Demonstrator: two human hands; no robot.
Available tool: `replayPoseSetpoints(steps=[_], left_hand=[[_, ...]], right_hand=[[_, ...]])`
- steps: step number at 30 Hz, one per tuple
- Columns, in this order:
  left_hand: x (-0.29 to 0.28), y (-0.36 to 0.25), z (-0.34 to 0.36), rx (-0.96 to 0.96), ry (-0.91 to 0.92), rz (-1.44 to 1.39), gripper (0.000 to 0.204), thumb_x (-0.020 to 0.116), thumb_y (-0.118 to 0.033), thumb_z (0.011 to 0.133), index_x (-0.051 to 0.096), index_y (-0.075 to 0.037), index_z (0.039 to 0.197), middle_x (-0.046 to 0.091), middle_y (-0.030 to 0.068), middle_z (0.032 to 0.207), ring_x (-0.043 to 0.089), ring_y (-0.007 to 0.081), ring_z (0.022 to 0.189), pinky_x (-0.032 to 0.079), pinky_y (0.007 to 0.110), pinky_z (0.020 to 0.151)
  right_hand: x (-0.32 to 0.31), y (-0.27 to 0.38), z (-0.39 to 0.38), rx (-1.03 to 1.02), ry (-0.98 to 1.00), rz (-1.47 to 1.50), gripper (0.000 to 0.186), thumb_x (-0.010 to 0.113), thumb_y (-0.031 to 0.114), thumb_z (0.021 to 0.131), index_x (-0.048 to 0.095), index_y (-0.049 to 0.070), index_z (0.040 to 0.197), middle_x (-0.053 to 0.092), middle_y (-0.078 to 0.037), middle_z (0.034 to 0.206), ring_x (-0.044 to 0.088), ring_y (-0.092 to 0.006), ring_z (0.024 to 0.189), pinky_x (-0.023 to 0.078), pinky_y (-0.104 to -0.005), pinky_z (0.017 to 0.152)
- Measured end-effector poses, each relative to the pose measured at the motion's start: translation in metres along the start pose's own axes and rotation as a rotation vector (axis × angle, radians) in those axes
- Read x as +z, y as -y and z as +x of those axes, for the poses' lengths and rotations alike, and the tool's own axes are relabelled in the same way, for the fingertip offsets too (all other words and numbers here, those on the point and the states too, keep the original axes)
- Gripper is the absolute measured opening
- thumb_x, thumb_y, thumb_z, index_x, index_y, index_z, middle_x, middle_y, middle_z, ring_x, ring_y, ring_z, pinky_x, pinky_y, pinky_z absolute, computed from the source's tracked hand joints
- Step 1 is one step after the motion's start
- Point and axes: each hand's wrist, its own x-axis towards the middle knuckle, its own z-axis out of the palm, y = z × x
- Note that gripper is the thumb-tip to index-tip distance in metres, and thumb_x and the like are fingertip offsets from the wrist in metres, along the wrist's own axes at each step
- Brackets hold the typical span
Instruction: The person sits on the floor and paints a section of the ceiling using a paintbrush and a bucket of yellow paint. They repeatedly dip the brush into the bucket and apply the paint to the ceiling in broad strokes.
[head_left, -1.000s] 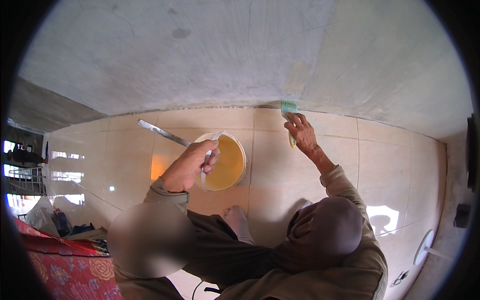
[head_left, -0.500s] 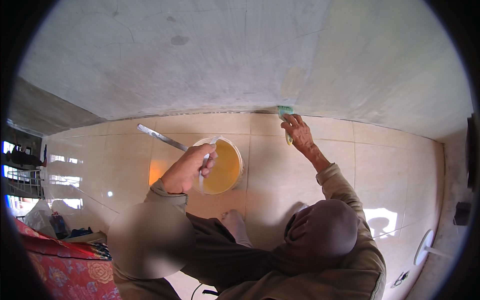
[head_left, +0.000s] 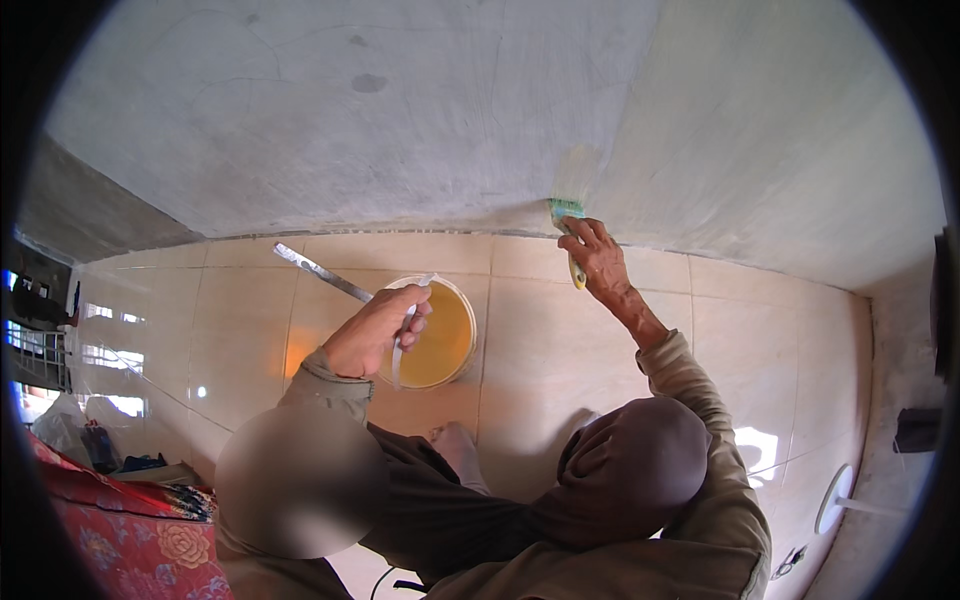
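Observation:
My right hand (head_left: 602,265) is closed round a paintbrush (head_left: 577,270) with a yellowish handle. Its green-tinted bristles press on the grey wall (head_left: 400,130), just above the floor line. A damp yellowish streak (head_left: 578,168) marks the wall above the bristles. On my left, a white-rimmed bucket (head_left: 476,330) holds yellow liquid (head_left: 445,335). My left hand (head_left: 385,330) is closed on its pale strap-like handle (head_left: 400,358), over the bucket's left side. A flat metal strip (head_left: 320,270) sticks out beyond that hand; whether I grip it too is hidden.
Beige glossy tiles (head_left: 560,350) cover the floor up to the wall. My bare foot (head_left: 458,450) is near the bucket. Red flowered cloth (head_left: 150,540) lies at lower left, with a clear plastic bag (head_left: 62,430) behind it. A white disc on a stem (head_left: 833,498) stands at right.
The brush has moved slightly up the wall from its bottom edge, with my right hand following. My left hand keeps its hold by the bucket. The view has shifted a little.

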Motion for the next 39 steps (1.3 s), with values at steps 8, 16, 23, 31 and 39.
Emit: replayPoseSetpoints(steps=[8,16,23,31,39], left_hand=[[-0.002,0.002,0.002,0.012,0.009,-0.004,0.03,0.053,-0.036,0.1,0.056,-0.007,0.093,0.049,-0.0004,0.074,0.043,0.0101,0.061,0.04,0.029,0.062],[-0.004,0.005,0.003,0.032,0.017,-0.001,0.03,0.053,-0.035,0.1,0.055,-0.007,0.092,0.049,0.0001,0.074,0.043,0.0106,0.061,0.04,0.03,0.062],[-0.004,0.005,0.002,0.04,0.013,0.005,0.029,0.052,-0.036,0.1,0.054,-0.007,0.093,0.048,0.0,0.073,0.042,0.0107,0.061,0.04,0.031,0.063],[-0.004,0.007,0.004,0.061,0.023,-0.001,0.03,0.054,-0.036,0.1,0.054,-0.007,0.092,0.048,-0.0002,0.074,0.042,0.0102,0.061,0.039,0.03,0.061],[-0.003,0.009,0.005,0.039,0.002,0.001,0.032,0.054,-0.038,0.1,0.052,-0.007,0.089,0.047,0.0,0.075,0.041,0.0099,0.062,0.038,0.029,0.059]], right_hand=[[-0.04,0.008,0.02,-0.037,-0.031,-0.053,0.03,0.072,0.001,0.077,0.066,0.012,0.104,0.058,-0.007,0.137,0.055,-0.034,0.125,0.058,-0.0458,0.092],[-0.087,0.015,0.044,-0.08,-0.087,-0.109,0.033,0.074,0.0,0.075,0.065,0.013,0.104,0.06,-0.006,0.134,0.058,-0.033,0.121,0.06,-0.0436,0.088],[-0.136,0.026,0.069,-0.094,-0.146,-0.168,0.036,0.074,-0.004,0.075,0.066,0.012,0.105,0.061,-0.005,0.134,0.059,-0.0314,0.12,0.061,-0.0415,0.087],[-0.204,0.027,0.105,-0.18,-0.298,-0.322,0.037,0.078,-0.003,0.074,0.067,0.014,0.104,0.064,-0.002,0.133,0.062,-0.0286,0.116,0.063,-0.0358,0.083],[-0.213,0.021,0.117,-0.282,-0.52,-0.485,0.037,0.082,0.005,0.075,0.066,0.02,0.105,0.061,-0.003,0.137,0.057,-0.0295,0.127,0.06,-0.0374,0.095]])
